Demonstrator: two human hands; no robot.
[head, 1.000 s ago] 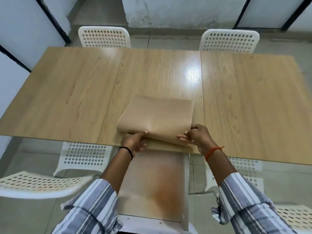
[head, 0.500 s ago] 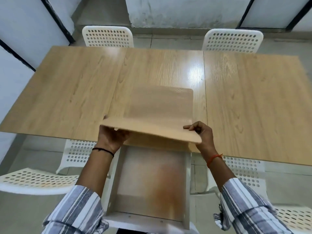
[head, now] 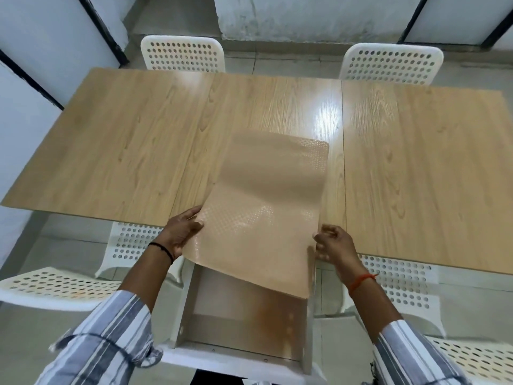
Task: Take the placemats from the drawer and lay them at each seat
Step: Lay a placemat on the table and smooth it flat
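Our left hand (head: 181, 232) pinches the tan placemat (head: 263, 218), draped from table (head: 125, 151) over the open drawer (head: 244, 326), while our right hand (head: 331, 244) curls loosely beside its edge, so the limp sheet may sag and slide off.

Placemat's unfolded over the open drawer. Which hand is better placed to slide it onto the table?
Left, probably. The left hand pinches the placemat at its near-left edge, thumb on top. The right hand sits at the right edge with curled fingers, its grip unclear.
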